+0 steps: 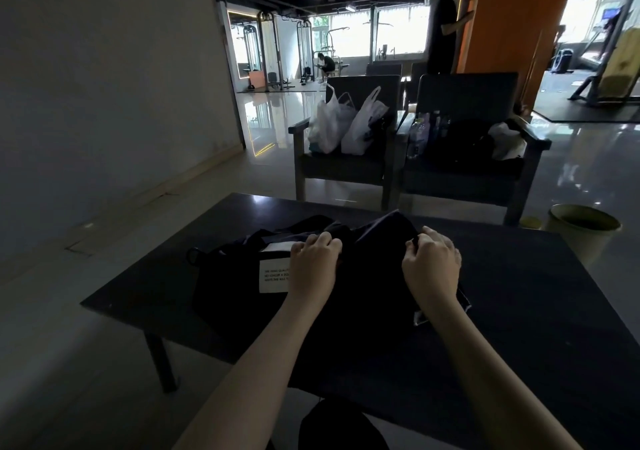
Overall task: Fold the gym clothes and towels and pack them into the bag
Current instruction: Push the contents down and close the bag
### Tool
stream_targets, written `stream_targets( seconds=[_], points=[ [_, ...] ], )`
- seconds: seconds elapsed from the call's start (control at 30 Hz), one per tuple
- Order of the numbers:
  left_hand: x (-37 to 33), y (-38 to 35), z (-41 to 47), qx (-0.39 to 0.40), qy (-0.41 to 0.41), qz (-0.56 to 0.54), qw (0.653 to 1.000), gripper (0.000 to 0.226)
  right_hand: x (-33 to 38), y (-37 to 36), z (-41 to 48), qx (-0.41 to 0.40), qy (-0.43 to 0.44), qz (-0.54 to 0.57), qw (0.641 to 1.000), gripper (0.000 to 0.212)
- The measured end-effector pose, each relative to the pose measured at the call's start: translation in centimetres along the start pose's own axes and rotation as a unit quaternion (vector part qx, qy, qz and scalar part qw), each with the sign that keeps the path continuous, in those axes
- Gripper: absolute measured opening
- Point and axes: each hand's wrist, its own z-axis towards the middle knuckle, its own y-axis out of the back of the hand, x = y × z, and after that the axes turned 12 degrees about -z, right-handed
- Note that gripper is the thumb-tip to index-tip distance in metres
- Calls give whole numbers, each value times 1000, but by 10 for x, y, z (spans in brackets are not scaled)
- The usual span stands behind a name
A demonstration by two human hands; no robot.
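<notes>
While left hand (313, 262) and right hand (433, 264) clutch the garment (381, 234) (centre frame), its fold looks loose. Risk: bunching, snagging on bag (228, 276).

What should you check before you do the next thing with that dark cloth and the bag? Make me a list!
1. Grip of the left hand on the dark cloth: ok, fingers curled on it.
2. Grip of the right hand on the dark cloth: ok.
3. The bag lies on the table, by the left hand: ok.
4. Mouth of the bag open: cannot tell, too dark.
5. The dark cloth folded flat: not ok, it humps up between the hands.
</notes>
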Motion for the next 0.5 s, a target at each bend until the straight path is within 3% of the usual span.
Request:
stream_targets(
  seconds=[0.23, 0.5],
  points=[
    [7, 2, 10, 12, -3, 22, 1000, 12, 2, 3, -3, 32, -7, 50, 998, 22],
    [32, 20, 38, 13, 13, 20, 1000, 20, 24, 6, -29, 65, 32, 45, 996, 36]
  ],
)
